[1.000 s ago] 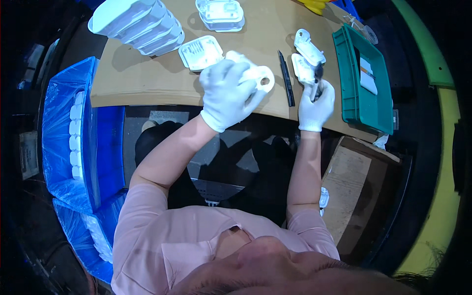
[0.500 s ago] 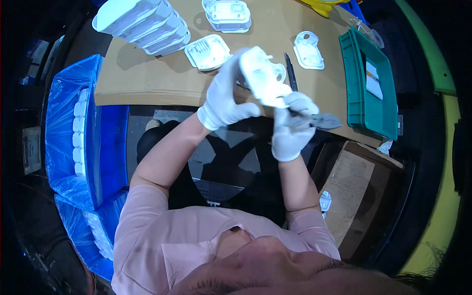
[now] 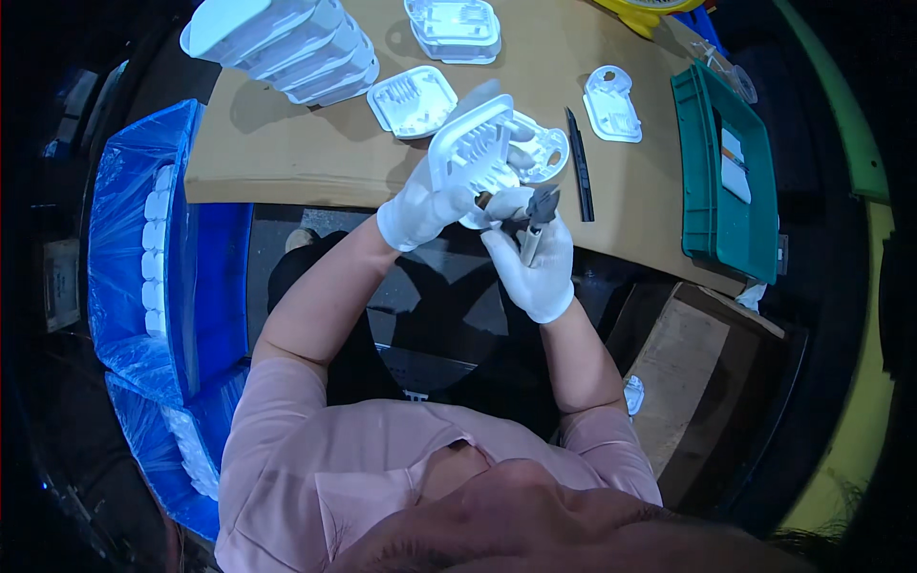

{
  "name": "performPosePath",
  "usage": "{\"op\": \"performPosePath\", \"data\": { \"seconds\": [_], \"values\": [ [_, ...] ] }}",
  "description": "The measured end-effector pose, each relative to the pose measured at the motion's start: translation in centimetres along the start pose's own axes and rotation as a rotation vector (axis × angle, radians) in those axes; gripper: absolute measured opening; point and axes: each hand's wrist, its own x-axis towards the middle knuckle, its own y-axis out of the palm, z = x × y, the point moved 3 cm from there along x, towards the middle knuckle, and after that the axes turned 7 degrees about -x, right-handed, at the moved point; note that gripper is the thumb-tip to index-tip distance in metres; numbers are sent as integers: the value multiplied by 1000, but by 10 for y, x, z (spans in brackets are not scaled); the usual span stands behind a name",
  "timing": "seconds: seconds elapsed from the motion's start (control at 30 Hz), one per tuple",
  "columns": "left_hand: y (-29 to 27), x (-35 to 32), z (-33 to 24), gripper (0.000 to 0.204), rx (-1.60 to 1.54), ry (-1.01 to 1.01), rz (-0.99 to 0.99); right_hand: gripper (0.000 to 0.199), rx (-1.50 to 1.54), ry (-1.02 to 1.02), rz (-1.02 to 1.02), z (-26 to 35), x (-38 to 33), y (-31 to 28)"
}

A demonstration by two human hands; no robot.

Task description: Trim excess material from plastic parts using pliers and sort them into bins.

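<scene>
In my left hand (image 3: 420,208), gloved in white, is a white molded plastic cover (image 3: 470,143), tilted with its ribbed inner side showing. Just behind it shows a white piece with a round ring (image 3: 543,155); left fingertips overlap it, and whether it is held too I cannot tell. My right hand (image 3: 540,275), also gloved, grips a hand tool (image 3: 531,244) with a pale handle and dark grey head; its exact kind is unclear. Right fingers meet the cover's lower edge. Another white cover (image 3: 414,101) lies on the table beyond my left hand.
A tall stack of white covers (image 3: 306,57) stands far left, a smaller stack (image 3: 454,31) beside it. On the cardboard-topped table (image 3: 287,158) lie a black pen-like tool (image 3: 580,167) and a ringed piece (image 3: 612,103). A green tray (image 3: 702,220) sits right; blue-lined bins (image 3: 129,239) stand left.
The cover has turned so its ribbed inside shows, and moved slightly left. My right hand has shifted left and lower, and the tool's head has swung from pointing right to pointing up.
</scene>
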Motion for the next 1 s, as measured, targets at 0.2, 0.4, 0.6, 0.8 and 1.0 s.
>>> {"op": "performPosePath", "data": {
  "seconds": [0.2,0.4,0.6,0.8,1.0],
  "values": [
    [-13,-2,3,113,-56,29,-132,40,-408,-171,-167,24,2,-21],
    [-4,-1,-3,121,229,48,-59,56,-918,-33,-50,28,-15,-45],
    [1,3,2,112,146,-29,58,53,-978,51,43,24,-23,-49],
    [2,3,4,108,109,-70,103,50,-1028,82,94,23,-21,-45],
    [1,4,3,108,234,-59,159,50,-1024,108,141,21,-20,-41]
  ]
}}
